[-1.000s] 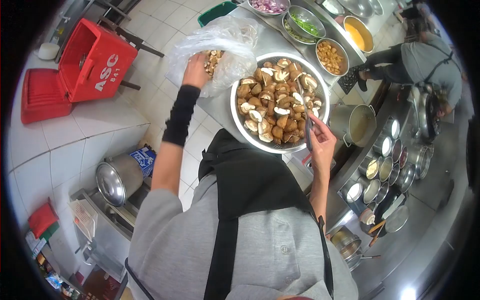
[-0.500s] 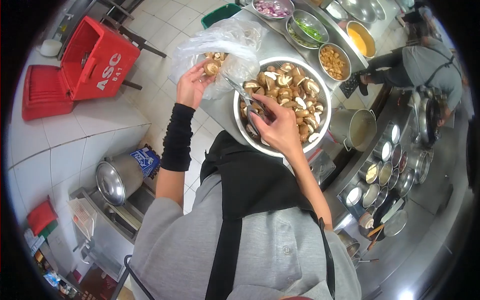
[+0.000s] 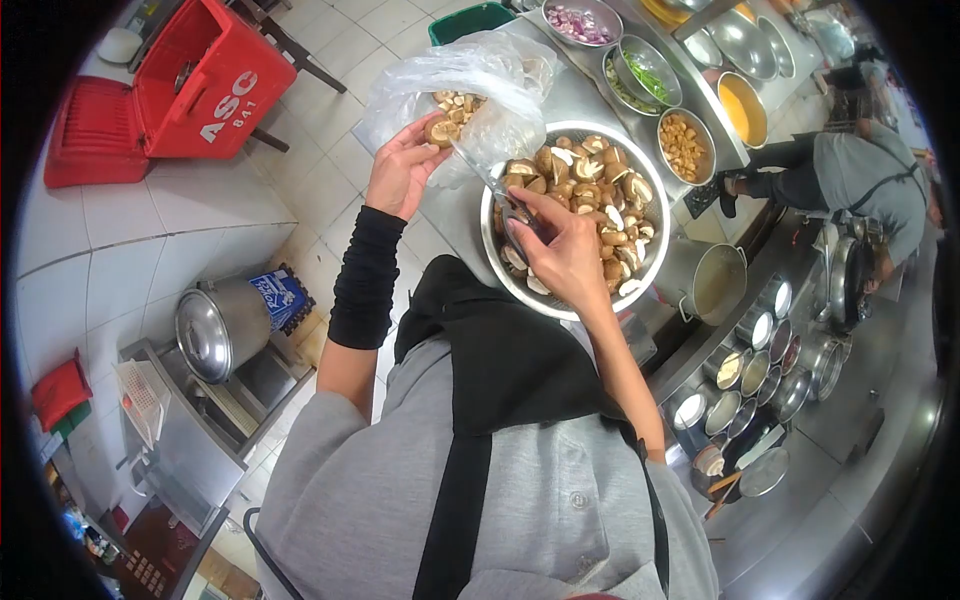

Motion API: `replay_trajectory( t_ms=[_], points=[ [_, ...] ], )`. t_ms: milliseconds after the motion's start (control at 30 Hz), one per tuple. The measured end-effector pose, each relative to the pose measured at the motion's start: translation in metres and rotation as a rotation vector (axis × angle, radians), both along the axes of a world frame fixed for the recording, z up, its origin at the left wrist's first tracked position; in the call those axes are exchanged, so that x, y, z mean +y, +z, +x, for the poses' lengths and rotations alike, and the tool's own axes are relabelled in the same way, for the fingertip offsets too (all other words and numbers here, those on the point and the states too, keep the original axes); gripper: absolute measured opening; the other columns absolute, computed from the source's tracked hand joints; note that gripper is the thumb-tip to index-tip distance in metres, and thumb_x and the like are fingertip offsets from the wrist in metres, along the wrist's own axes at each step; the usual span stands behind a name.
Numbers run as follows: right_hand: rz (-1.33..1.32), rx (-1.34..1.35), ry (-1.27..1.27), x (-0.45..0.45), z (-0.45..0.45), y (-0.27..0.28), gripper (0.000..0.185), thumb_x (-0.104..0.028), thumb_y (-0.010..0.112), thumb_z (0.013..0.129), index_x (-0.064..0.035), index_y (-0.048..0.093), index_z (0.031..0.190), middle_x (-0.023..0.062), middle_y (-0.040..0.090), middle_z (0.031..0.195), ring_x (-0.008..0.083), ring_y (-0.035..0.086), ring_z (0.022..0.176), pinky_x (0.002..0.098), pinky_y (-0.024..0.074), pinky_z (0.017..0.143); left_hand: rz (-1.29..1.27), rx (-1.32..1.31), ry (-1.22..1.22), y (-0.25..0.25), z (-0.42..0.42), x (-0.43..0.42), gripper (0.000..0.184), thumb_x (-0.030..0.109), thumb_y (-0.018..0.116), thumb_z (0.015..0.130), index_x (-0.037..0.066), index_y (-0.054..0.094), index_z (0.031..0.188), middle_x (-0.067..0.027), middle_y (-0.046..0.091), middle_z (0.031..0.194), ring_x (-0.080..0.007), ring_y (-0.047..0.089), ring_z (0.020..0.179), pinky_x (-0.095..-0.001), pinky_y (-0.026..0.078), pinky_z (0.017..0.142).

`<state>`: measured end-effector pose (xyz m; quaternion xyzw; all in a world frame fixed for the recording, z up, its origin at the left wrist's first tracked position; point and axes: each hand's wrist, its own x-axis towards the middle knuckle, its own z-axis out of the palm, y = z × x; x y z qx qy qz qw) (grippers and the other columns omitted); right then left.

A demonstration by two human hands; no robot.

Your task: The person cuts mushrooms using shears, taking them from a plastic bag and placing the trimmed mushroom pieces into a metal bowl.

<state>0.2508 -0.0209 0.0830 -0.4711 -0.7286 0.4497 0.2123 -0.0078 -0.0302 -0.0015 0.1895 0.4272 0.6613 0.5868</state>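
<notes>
My left hand (image 3: 402, 168), with a black sleeve on the forearm, pinches a brown mushroom (image 3: 442, 132) between thumb and fingers, its pale underside partly showing. In my right hand (image 3: 568, 250) is a pair of scissors (image 3: 491, 182), blades pointing toward that mushroom. Whether the tips touch it I cannot tell. Behind the left fingers lies a clear plastic bag (image 3: 400, 90) with pale mushroom pieces (image 3: 462, 104) in its mouth. Beneath the right hand, a round metal colander (image 3: 660, 190) is heaped with cut brown mushrooms (image 3: 590, 175).
Bowls of chopped onion (image 3: 580, 24), green pieces (image 3: 648, 75) and browned cubes (image 3: 685, 147) line the counter's far side. A large pot (image 3: 718, 280) stands right of the colander. Another person (image 3: 865, 165) works at the right. A red cooler (image 3: 215, 90) stands open at left.
The view has shifted slightly, so most things sit a little farther right in the upper half. The mushroom in my left hand has turned a little; both hands keep their holds.
</notes>
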Motion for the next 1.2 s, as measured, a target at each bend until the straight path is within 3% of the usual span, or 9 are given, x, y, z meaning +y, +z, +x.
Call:
replay_trajectory(
  t_ms=[133,333,467,567,767,967,1000,1133,1200],
  points=[
    [-0.049,-0.038,-0.029,-0.004,-0.007,0.005,0.04,-0.019,0.076,0.088,-0.0046,0.072,0.125,0.0212,0.072,0.082,0.029,0.067,0.064,0.0389,0.054,0.068,-0.008,-0.103,0.044,0.004,0.007,0.001,0.042,0.002,0.056,0.1,-0.007,0.053,0.142,-0.019,0.061,0.136,-0.0246,0.061,0.125,-0.0424,0.047,0.113],
    [0.021,-0.061,-0.049,-0.005,-0.009,0.001,0.041,-0.023,0.076,0.086,-0.0069,0.073,0.123,0.0201,0.071,0.077,0.031,0.068,0.064,0.0406,0.054,0.067,-0.19,0.032,0.11,0.003,0.013,0.003,0.039,0.004,0.059,0.101,-0.011,0.053,0.136,-0.0191,0.063,0.132,-0.0264,0.062,0.123,-0.0431,0.049,0.111],
    [0.005,-0.06,-0.072,-0.008,-0.012,0.006,0.042,-0.026,0.077,0.084,-0.0088,0.073,0.123,0.0195,0.071,0.074,0.0312,0.069,0.065,0.041,0.0551,0.069,-0.086,-0.011,0.128,-0.007,0.013,0.003,0.036,0.002,0.062,0.099,-0.014,0.053,0.13,-0.0203,0.063,0.128,-0.0278,0.064,0.119,-0.0416,0.05,0.11],
    [-0.011,-0.145,-0.073,-0.004,-0.016,0.009,0.042,-0.025,0.077,0.084,-0.0079,0.073,0.122,0.0202,0.071,0.075,0.0329,0.07,0.067,0.0417,0.056,0.071,-0.079,-0.025,0.154,-0.004,0.02,0.001,0.038,0.0,0.064,0.098,-0.015,0.052,0.13,-0.0203,0.064,0.127,-0.0272,0.064,0.119,-0.0417,0.05,0.109],
    [0.147,-0.072,-0.033,0.001,-0.021,-0.006,0.043,-0.023,0.077,0.082,-0.0034,0.072,0.12,0.0236,0.07,0.075,0.0375,0.071,0.068,0.0451,0.0555,0.07,-0.14,0.001,0.135,0.002,0.026,-0.004,0.038,-0.001,0.067,0.096,-0.017,0.054,0.128,-0.0199,0.066,0.123,-0.0265,0.067,0.114,-0.0413,0.053,0.107],
    [0.05,-0.052,0.052,0.021,-0.026,-0.018,0.039,-0.019,0.077,0.083,-0.0003,0.074,0.118,0.0254,0.069,0.074,0.0373,0.068,0.064,0.0458,0.0537,0.068,-0.194,0.055,0.107,-0.005,0.015,-0.004,0.036,0.003,0.066,0.098,-0.016,0.056,0.126,-0.0194,0.067,0.122,-0.0267,0.069,0.111,-0.0399,0.055,0.104],
    [0.006,-0.067,0.047,0.025,-0.027,-0.016,0.038,-0.019,0.077,0.084,-0.0015,0.076,0.117,0.0193,0.066,0.066,0.031,0.063,0.057,0.0427,0.0506,0.063,-0.211,0.055,0.102,-0.011,0.013,-0.004,0.035,0.003,0.066,0.098,-0.015,0.056,0.126,-0.0195,0.067,0.122,-0.0266,0.069,0.11,-0.0395,0.055,0.103],
    [-0.185,0.065,-0.048,0.031,-0.031,-0.048,0.037,-0.019,0.078,0.084,-0.0038,0.076,0.118,0.0039,0.053,0.057,0.0146,0.049,0.054,0.0338,0.043,0.057,-0.269,0.121,0.151,-0.029,0.005,-0.001,0.034,0.004,0.065,0.098,-0.016,0.057,0.125,-0.0199,0.068,0.119,-0.0263,0.07,0.108,-0.0386,0.056,0.1],
    [-0.112,0.036,-0.078,0.028,-0.027,-0.048,0.038,-0.019,0.078,0.084,-0.0042,0.076,0.119,0.0048,0.055,0.058,0.0139,0.05,0.055,0.0334,0.0432,0.057,-0.326,0.152,0.148,-0.029,0.0,0.001,0.033,0.004,0.063,0.098,-0.015,0.058,0.124,-0.0201,0.069,0.116,-0.0257,0.071,0.104,-0.0371,0.059,0.095]
  ],
)
